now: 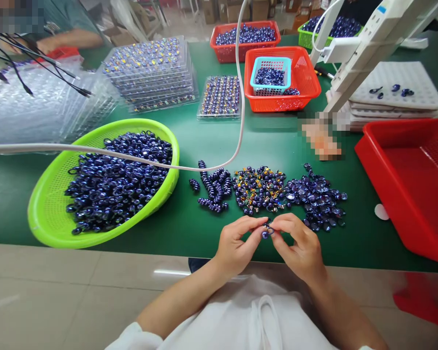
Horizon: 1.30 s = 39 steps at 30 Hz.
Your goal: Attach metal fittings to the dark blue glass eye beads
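Note:
My left hand [235, 245] and my right hand [300, 245] meet above the near edge of the green table. Both are closed, thumb and fingertips pinching a small dark-blue, shiny ring-shaped piece [265, 234] with a round knob. My fingertips hide part of it. Just beyond my hands lies a pile of blue pieces with gold and clear glints [259, 187]. To its right spreads a heap of flat, glossy blue pieces [319, 199]. On its left, ridged blue stacks of small parts [217, 187] lie in short rows.
A lime-green basket [40, 214] of blue ring-shaped pieces stands left. Behind are stacked clear trays [160, 82], a filled tray [219, 97] and an orange basket [306, 78]. A red bin [383, 180] is right. A white cable [190, 168] crosses in front; another person's arm [73, 39] shows back left.

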Tool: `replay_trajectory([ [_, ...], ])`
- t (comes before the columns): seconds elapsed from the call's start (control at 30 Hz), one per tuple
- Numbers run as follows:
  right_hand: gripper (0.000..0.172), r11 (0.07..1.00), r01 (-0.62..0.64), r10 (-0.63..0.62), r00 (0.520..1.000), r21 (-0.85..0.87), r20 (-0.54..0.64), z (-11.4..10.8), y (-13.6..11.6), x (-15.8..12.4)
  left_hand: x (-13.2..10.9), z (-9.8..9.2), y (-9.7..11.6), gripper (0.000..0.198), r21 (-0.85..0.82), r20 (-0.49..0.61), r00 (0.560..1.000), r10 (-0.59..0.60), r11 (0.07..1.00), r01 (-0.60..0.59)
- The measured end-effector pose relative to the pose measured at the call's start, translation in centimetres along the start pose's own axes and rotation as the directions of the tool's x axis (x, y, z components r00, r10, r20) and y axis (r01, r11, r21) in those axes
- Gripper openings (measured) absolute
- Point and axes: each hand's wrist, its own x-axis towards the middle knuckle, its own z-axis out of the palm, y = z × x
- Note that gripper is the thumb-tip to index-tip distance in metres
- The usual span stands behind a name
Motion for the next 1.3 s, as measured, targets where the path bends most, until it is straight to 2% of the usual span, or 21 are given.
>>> replay_trajectory([
  [0.23, 0.02, 0.999, -0.039, 0.039, 0.999, -0.021, 0.023, 0.1, 0.21, 0.0, 0.18, 0.02, -0.21, 0.02, 0.023, -0.007, 1.0, 0.029, 0.999, -0.029],
  [0.43, 0.02, 0.998, -0.064, 0.064, 0.996, -0.009, 0.058, -0.05, 0.0, 0.07, 0.35, -0.34, -0.18, 0.02, 0.066, 0.045, 0.994, 0.095, 0.993, -0.098],
  [0.63, 0.018, 0.992, -0.128, 0.127, 0.989, 0.003, 0.082, -0.02, 0.11, 0.22, 0.39, -0.36, -0.31, 0.018, 0.066, 0.05, 0.995, 0.085, 0.994, -0.088],
  [0.87, 0.01, 0.958, -0.256, 0.242, 0.964, 0.13, 0.113, -0.01, 0.24, 0.2, 0.23, -0.18, -0.24, 0.015, 0.061, 0.032, 0.998, 0.047, 0.997, -0.049],
  [1.1, 0.006, 0.918, -0.33, 0.312, 0.944, 0.219, 0.11, 0.53, 0.11, 0.0, 0.18, -0.19, -0.09, 0.013, 0.068, 0.035, 0.996, 0.082, 0.994, -0.084],
  [1.2, 0.005, 0.908, -0.361, 0.341, 0.932, 0.211, 0.126, 0.71, 0.13, 0.21, 0.16, -0.21, -0.25, 0.012, 0.067, 0.013, 0.998, 0.054, 0.996, -0.054],
  [1.3, 0.004, 0.914, -0.363, 0.346, 0.931, 0.181, 0.118, 0.75, 0.26, 0.4, 0.1, -0.1, -0.38, 0.012, 0.02, 0.009, 0.999, -0.043, 0.999, 0.043],
])
